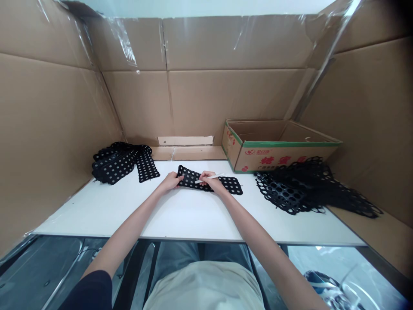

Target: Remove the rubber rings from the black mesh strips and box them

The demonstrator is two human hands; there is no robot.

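A black strip with rows of round holes or white dots (231,185) lies across the white table in front of me. My left hand (171,181) grips its left end, thumb on top. In my right hand (209,180) is a slim white pen-like tool (217,175), held like a pencil, its tip pointing left and down at the strip's middle. The right fingers cover part of the strip. Whether the tip touches the material I cannot tell.
Similar dotted black pieces (119,165) are heaped at the left. A pile of black mesh with larger holes (297,189) lies at the right, before an open cardboard box (290,157). Tall cardboard walls (200,94) enclose the white table (193,219) at back and sides.
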